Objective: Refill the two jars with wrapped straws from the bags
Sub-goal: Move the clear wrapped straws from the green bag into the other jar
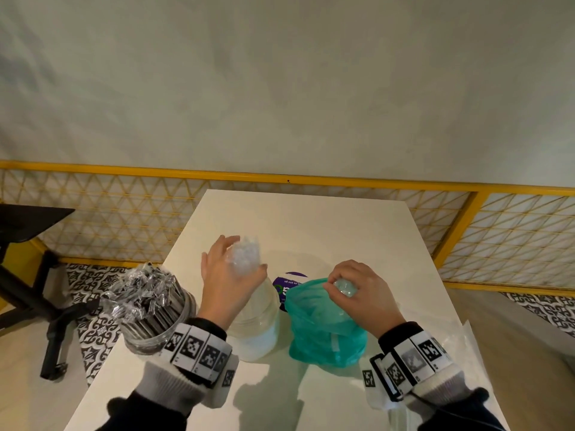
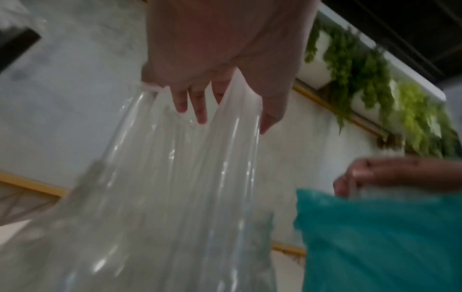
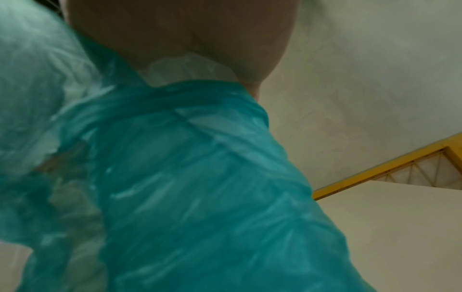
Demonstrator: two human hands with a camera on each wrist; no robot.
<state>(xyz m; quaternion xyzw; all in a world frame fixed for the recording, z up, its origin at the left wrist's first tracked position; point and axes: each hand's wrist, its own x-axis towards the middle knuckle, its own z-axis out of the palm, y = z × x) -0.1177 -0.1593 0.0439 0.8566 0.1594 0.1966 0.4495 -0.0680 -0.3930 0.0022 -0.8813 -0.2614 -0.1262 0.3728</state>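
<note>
Two jars stand on the white table (image 1: 311,219). The left jar (image 1: 149,312) is packed with dark straws in shiny wrappers. The middle jar (image 1: 258,321) holds clear-wrapped straws (image 1: 252,244) that stick out well above its rim. My left hand (image 1: 247,253) curls round their tops, and the left wrist view shows its fingers (image 2: 200,112) and thumb on either side of the straws (image 2: 175,177). To the right sits a teal bag (image 1: 323,328). At its mouth my right hand (image 1: 337,283) pinches a small bundle of wrapped straws (image 1: 347,290), whose ends (image 3: 187,67) show under the palm above the bag (image 3: 200,177).
A round purple sticker (image 1: 289,283) lies on the table behind the jar and bag. Clear plastic (image 1: 466,337) lies at the table's right edge. A yellow mesh railing (image 1: 280,177) runs behind the table, and a black stool (image 1: 28,225) stands to the left.
</note>
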